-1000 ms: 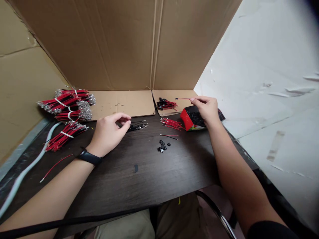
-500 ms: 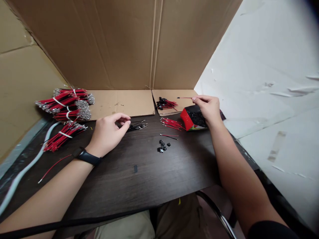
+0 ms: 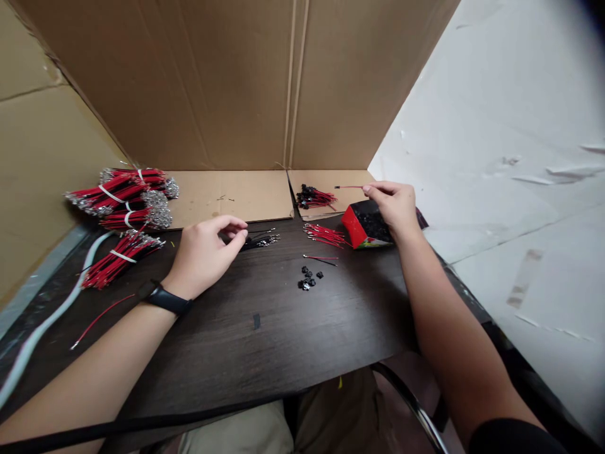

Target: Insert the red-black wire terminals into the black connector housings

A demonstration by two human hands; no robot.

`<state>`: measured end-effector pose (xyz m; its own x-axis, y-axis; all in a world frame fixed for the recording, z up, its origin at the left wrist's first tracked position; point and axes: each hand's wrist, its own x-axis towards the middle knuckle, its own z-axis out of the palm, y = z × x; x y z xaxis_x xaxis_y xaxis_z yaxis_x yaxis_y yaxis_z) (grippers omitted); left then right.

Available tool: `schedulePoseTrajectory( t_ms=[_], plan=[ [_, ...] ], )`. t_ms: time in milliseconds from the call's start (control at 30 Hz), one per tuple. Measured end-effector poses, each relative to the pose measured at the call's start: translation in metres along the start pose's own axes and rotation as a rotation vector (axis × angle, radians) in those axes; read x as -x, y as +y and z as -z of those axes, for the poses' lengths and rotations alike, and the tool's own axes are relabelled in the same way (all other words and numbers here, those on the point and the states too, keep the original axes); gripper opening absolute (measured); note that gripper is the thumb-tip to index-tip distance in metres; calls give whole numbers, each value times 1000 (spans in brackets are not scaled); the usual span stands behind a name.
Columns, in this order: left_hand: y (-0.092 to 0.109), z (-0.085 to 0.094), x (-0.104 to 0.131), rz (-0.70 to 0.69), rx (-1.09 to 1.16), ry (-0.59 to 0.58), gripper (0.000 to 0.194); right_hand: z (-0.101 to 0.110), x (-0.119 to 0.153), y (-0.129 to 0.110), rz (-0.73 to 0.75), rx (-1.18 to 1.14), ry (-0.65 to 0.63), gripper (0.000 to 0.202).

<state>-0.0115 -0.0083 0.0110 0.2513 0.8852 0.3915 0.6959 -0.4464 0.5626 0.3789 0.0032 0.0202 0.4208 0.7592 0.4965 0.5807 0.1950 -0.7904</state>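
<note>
My right hand [image 3: 391, 203] is raised over the red and black carton [image 3: 357, 226], pinching a red wire with a small black connector [image 3: 337, 186] at its far end. That connector points left, above the finished-looking bundle of red and black wires with black connectors [image 3: 316, 198]. My left hand [image 3: 212, 252], a dark watch on its wrist, has thumb and index finger together at the end of a black wire [image 3: 262, 231]. Beside those fingertips lies a pile of black wires [image 3: 265, 241] with metal tips, partly hidden by the hand. Red wires [image 3: 325, 234] lie between the hands.
Tied bundles of red and black wires [image 3: 123, 258] are stacked at the left. Loose black connectors [image 3: 307, 280] and a red and black wire pair [image 3: 321, 258] lie mid-table. Cardboard [image 3: 227, 195] covers the back. A pale cable [image 3: 57, 328] runs along the left edge.
The red wire and connector in my right hand have shifted very slightly left. My left hand stays in place, and the things on the table look the same.
</note>
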Motion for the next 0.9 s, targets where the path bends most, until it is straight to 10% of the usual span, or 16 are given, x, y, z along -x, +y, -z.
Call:
schedulePoseTrajectory(
  t_ms=[567, 900],
  plan=[
    [-2, 0, 0, -9, 0, 19, 18, 23, -15, 17, -107, -24, 195, 12],
    [1, 1, -1, -5, -2, 38, 19, 30, -52, 12, -242, 164, -8, 6]
  ],
)
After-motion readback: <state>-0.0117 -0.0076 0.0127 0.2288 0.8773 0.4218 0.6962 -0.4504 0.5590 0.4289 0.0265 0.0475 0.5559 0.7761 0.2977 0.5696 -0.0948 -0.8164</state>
